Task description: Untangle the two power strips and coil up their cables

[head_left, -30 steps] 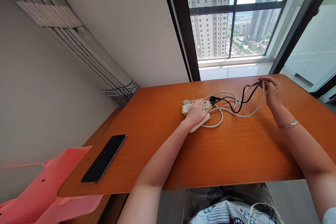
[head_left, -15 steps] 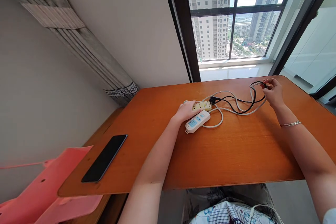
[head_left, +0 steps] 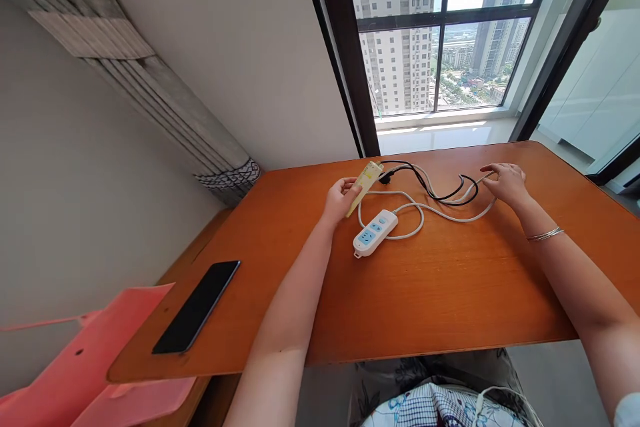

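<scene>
My left hand [head_left: 340, 198] grips a yellowish power strip [head_left: 365, 185] and holds it lifted and tilted above the orange table [head_left: 425, 293]. A black plug [head_left: 385, 177] with a black cable [head_left: 440, 191] is stuck in its far end. Just right of my left hand a white power strip [head_left: 375, 232] with blue sockets lies flat, its white cable [head_left: 440, 212] looping to the right. My right hand [head_left: 504, 182] rests on the table at the far end of the cables, fingers pinched on the white cable.
A black phone [head_left: 197, 307] lies face down near the table's left front edge. A pink plastic chair [head_left: 90, 360] stands at the lower left. Behind the table are a grey wall and a tall window [head_left: 440, 33]. A patterned cloth [head_left: 435, 400] covers my lap.
My left hand has picked the yellowish strip up off the table and tilted it. My right hand has lowered the cable loops onto the table.
</scene>
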`<state>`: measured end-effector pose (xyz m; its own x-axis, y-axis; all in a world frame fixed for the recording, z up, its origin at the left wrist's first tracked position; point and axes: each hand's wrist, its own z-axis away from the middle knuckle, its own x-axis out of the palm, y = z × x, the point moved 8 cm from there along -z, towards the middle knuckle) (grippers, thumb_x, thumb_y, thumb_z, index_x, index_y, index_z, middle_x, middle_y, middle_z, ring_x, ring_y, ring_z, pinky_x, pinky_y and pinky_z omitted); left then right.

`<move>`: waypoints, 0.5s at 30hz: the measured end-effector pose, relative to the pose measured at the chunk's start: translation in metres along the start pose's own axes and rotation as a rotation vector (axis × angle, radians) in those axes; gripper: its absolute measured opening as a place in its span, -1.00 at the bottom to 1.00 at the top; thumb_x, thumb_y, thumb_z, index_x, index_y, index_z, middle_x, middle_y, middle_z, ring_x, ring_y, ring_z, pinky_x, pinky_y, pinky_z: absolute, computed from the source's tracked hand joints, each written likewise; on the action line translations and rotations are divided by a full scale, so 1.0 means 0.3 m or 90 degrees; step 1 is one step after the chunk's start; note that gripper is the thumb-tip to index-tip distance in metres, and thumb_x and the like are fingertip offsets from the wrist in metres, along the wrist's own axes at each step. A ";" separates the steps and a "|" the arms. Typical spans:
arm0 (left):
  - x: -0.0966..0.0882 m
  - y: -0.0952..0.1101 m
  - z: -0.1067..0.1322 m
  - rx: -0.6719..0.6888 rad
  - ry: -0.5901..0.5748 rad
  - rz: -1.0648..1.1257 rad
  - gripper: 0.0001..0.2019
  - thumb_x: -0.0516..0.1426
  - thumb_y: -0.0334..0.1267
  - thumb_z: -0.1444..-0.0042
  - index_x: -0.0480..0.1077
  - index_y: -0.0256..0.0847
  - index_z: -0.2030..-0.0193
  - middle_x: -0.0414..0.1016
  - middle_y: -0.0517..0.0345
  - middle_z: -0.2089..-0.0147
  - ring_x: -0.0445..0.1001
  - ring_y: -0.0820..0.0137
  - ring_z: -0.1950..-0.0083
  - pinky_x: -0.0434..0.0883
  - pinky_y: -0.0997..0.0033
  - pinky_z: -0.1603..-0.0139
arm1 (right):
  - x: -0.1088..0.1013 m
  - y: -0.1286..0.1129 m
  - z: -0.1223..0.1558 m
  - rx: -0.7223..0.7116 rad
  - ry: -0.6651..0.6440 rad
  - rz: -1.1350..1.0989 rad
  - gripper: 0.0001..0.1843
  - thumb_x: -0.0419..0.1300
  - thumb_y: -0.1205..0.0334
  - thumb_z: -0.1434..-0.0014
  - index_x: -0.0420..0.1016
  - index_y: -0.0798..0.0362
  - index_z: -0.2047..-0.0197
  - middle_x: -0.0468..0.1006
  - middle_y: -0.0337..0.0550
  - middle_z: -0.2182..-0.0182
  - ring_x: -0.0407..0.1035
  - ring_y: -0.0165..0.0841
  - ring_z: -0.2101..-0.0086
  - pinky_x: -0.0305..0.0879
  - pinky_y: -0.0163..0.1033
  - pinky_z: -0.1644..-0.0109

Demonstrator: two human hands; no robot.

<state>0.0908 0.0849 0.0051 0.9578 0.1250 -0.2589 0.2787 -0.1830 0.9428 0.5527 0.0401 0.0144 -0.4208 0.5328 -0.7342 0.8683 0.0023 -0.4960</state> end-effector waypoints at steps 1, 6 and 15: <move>-0.001 -0.004 -0.001 -0.021 0.012 0.071 -0.53 0.22 0.02 0.16 0.42 -0.21 0.13 0.58 -0.02 0.15 0.54 0.20 0.14 0.46 0.26 0.17 | 0.006 -0.011 0.005 -0.024 -0.001 0.043 -0.70 0.24 0.21 -0.01 0.64 -0.05 0.15 0.57 0.02 0.01 0.23 0.17 -0.20 -0.07 0.52 -0.27; 0.017 0.018 0.019 -0.086 0.013 0.317 -0.48 0.18 0.06 0.16 0.37 -0.20 0.09 0.58 0.04 0.31 0.56 0.20 0.28 0.41 0.35 0.44 | 0.089 -0.112 0.049 -0.175 -0.136 0.075 -0.46 0.32 0.11 -0.06 0.52 -0.07 -0.14 0.50 0.05 -0.17 0.17 0.16 -0.28 -0.09 0.49 -0.32; 0.019 0.160 0.070 -0.038 -0.021 0.421 -0.42 0.06 0.22 0.02 0.44 -0.17 0.01 0.60 0.03 0.28 0.57 0.20 0.33 0.37 0.35 0.55 | 0.130 -0.312 0.160 -0.271 -0.256 -0.117 -0.41 0.26 0.07 -0.18 0.42 -0.03 -0.27 0.49 0.06 -0.19 0.36 0.05 -0.18 0.21 0.26 -0.28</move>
<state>0.1110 0.0564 0.0444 0.9278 -0.0258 0.3723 -0.3716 -0.1568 0.9151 0.4424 0.0200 0.0100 -0.5683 0.1304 -0.8124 0.7656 0.4457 -0.4640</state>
